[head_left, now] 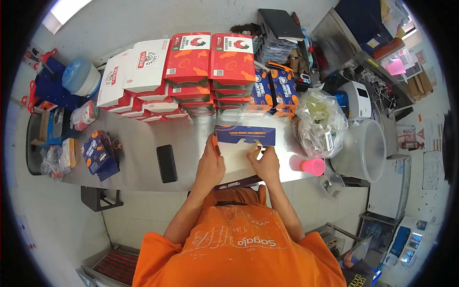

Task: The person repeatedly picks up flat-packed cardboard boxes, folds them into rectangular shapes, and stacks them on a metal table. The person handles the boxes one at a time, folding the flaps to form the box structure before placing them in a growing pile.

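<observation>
In front of my waist, at the table's near edge, is a partly folded cardboard box (237, 160). Its inner side is plain off-white, and a dark blue flap with orange print stands along its far side. My left hand (211, 163) grips the box's left side, thumb on the inside. On the right, my right hand (266, 164) pinches the card near the cut tabs by the blue flap, and the exact hold of its fingertips is partly hidden. Left of my left hand, a black phone (166, 163) lies on the table. Flat blue and orange cartons (100, 154) are piled farther left.
Red and white boxes (190, 57) stand stacked along the back of the metal table (138, 165), beside upright blue and orange boxes (262, 91). To the right are a filled plastic bag (321, 125), a pink cup (313, 166) and a clear tub (359, 150). Another person (356, 272) shows at lower right.
</observation>
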The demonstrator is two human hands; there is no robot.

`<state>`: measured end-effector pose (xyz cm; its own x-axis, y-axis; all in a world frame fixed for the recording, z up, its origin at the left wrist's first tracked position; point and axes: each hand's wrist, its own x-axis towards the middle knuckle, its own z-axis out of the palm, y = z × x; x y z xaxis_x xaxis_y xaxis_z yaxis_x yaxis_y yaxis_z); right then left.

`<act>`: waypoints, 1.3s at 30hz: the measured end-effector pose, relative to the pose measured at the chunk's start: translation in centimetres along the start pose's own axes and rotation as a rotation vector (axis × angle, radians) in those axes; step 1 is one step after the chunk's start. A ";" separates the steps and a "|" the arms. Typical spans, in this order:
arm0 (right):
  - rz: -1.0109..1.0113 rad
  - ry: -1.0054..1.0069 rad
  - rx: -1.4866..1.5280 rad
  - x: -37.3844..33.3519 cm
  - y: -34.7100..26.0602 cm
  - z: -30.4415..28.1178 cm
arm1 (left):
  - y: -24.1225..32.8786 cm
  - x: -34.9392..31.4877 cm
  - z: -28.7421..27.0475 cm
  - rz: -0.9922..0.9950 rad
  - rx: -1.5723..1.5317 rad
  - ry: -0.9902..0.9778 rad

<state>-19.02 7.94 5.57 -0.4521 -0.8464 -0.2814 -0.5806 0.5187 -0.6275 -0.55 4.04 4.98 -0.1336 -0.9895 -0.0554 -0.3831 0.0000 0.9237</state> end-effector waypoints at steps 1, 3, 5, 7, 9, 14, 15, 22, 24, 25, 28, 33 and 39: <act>-0.004 -0.008 -0.024 0.4 0.1 0.1 | -0.2 0.1 -0.5 -0.004 0.022 -0.034; -0.014 -0.026 -0.071 0.9 0.2 0.2 | -0.7 0.6 -1.4 -0.011 0.065 -0.101; -0.027 0.002 -0.033 0.8 0.0 0.8 | -1.2 0.8 -1.4 -0.091 0.114 -0.123; -0.086 0.058 0.071 1.8 2.3 2.2 | -2.0 1.1 -1.5 -0.183 0.126 -0.150; -0.201 -0.003 0.265 2.2 3.6 1.3 | -4.0 1.6 -1.8 -0.184 -0.002 -0.128; -0.282 -0.362 0.588 0.7 3.6 -2.1 | -5.0 1.8 -4.2 -0.361 -0.481 -0.301; -0.323 -0.352 0.529 0.1 3.1 -2.1 | -4.4 1.7 -4.8 -0.422 -0.408 -0.355; -0.355 -0.417 0.362 -3.0 9.2 1.6 | -9.8 -2.4 -5.1 -0.653 -0.366 -0.568; -0.328 -0.415 0.359 -4.0 11.2 3.4 | -11.8 -2.9 -4.9 -0.604 -0.267 -0.585; -0.322 -0.414 0.354 -4.3 11.3 3.7 | -12.8 -3.0 -4.6 -0.574 -0.221 -0.588; -0.239 -0.358 0.293 -4.9 11.0 4.5 | -14.4 -3.4 -3.9 -0.597 -0.163 -0.482; -0.255 -0.248 0.252 -4.9 11.8 5.1 | -10.1 -2.8 -4.1 -0.650 -0.005 -0.469; -0.250 -0.307 0.330 -5.3 13.4 4.7 | -13.5 -4.8 -3.7 -0.770 -1.231 -0.332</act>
<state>-21.22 18.81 -4.75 -0.0783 -0.9617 -0.2629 -0.3782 0.2726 -0.8847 8.63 8.26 -5.86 -0.5235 -0.6129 -0.5919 0.5161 -0.7808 0.3521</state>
